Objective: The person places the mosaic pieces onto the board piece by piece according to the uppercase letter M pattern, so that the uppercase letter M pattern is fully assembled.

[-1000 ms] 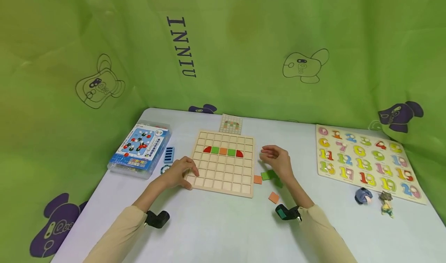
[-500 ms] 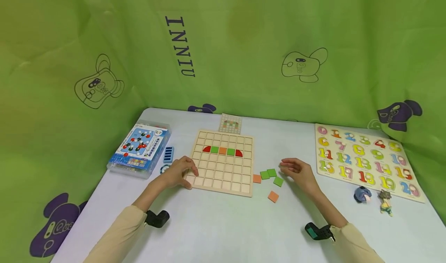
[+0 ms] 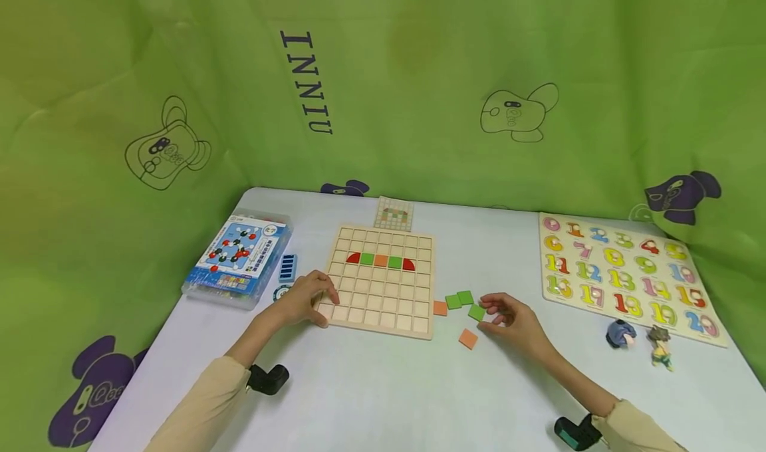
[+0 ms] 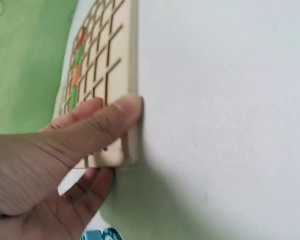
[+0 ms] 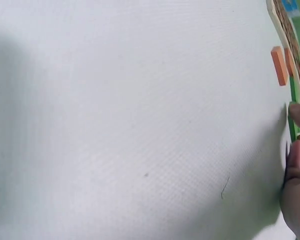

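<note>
In the head view I have the grid board (image 3: 377, 287) on the desk (image 3: 383, 389), toward the middle of the far edge, with a pattern card (image 3: 393, 214) just beyond it. My left hand (image 3: 304, 299) grips the board's near left corner. My right hand (image 3: 513, 320) is off the board's right side, thumb and forefinger around a green tile (image 3: 475, 312); I cannot tell whether they have closed on it. Two other green tiles (image 3: 453, 302) lie between that one and the board; one orange tile (image 3: 440, 308) lies against or just beside the board, a second orange tile (image 3: 468, 338) nearer the desk's near edge. The molecule set box (image 3: 239, 256) is by the left edge, the number puzzle (image 3: 567, 244) toward the far right corner, two figurines (image 3: 621, 334) just in front of it. The left wrist view gives me the thumb at the board's near edge and fingers along its left side; I judge it wooden, stiff and fairly light, so that corner suits steadying it. In the right wrist view the hand is cut off by the frame, a digit at the tile. I expect the tile to be light, rigid and prone to skid; two opposite edges should give the best hold.
</note>
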Action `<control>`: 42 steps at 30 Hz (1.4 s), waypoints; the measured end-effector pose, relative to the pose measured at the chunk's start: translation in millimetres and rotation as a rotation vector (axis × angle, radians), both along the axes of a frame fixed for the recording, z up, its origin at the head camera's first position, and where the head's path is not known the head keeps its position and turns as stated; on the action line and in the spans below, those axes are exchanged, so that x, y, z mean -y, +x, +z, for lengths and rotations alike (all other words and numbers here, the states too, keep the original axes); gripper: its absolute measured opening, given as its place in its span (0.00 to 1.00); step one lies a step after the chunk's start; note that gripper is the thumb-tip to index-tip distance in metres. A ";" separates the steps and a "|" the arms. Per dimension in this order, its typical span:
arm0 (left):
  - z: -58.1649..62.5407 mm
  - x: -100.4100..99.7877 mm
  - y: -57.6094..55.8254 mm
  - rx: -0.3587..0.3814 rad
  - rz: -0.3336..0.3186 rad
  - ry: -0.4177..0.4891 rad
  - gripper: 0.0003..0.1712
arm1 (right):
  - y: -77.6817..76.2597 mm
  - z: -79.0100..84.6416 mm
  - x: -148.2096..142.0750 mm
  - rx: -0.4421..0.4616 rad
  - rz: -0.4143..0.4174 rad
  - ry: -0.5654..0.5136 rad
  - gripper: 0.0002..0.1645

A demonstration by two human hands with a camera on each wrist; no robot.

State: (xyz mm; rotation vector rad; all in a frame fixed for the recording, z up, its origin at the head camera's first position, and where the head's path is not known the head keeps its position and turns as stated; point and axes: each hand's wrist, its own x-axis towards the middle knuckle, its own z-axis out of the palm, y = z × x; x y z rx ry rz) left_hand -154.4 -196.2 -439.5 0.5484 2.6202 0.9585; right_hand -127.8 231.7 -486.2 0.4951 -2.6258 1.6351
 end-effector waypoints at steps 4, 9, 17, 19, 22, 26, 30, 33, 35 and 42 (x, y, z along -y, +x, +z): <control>-2.6 2.8 -0.2 0.000 -0.011 0.001 0.18 | 1.0 -0.6 1.5 -0.028 -0.026 0.032 0.24; -6.2 8.9 -2.6 -0.028 -0.058 -0.002 0.18 | 1.1 -0.6 0.2 -0.001 -0.054 0.047 0.22; -10.9 22.5 -6.9 -0.055 -0.154 0.024 0.21 | -1.0 -0.9 -1.1 -0.044 -0.071 0.024 0.21; -11.7 24.6 -8.1 -0.066 -0.168 0.037 0.20 | -0.7 0.2 -1.3 -0.040 -0.077 0.031 0.21; -13.3 26.0 -9.6 -0.075 -0.176 0.055 0.19 | 0.3 2.5 -1.5 -0.039 -0.103 0.049 0.20; -15.1 26.8 -9.8 -0.065 -0.141 0.070 0.18 | 0.9 5.6 0.5 -0.060 -0.129 0.075 0.18; -15.9 26.9 -9.6 -0.042 -0.090 0.099 0.18 | 0.9 10.4 6.2 -0.065 -0.135 0.069 0.19; -16.5 27.0 -9.2 -0.033 -0.066 0.113 0.18 | 0.2 15.1 12.2 -0.051 -0.129 0.036 0.19; -16.9 27.1 -8.9 -0.029 -0.056 0.119 0.19 | -1.1 17.4 16.9 -0.035 -0.124 0.005 0.19; -18.2 26.9 -9.3 -0.038 -0.060 0.122 0.19 | -6.4 21.7 38.7 0.009 -0.125 -0.081 0.19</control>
